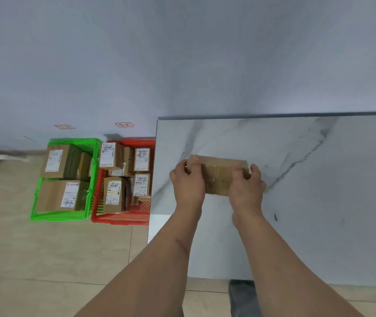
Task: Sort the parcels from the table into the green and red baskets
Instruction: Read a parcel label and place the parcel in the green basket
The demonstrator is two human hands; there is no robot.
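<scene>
Parcel point(216, 173) is gripped at both ends on the tabletop point(308, 179), left hand point(188, 181) and right hand point(246, 187) curled round it. Green basket point(94, 161) and red basket point(123, 217) are filled with boxes.

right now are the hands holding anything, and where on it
Both hands grip one cardboard parcel on the marble table: the left hand grips its left end, the right hand its right end.
</scene>
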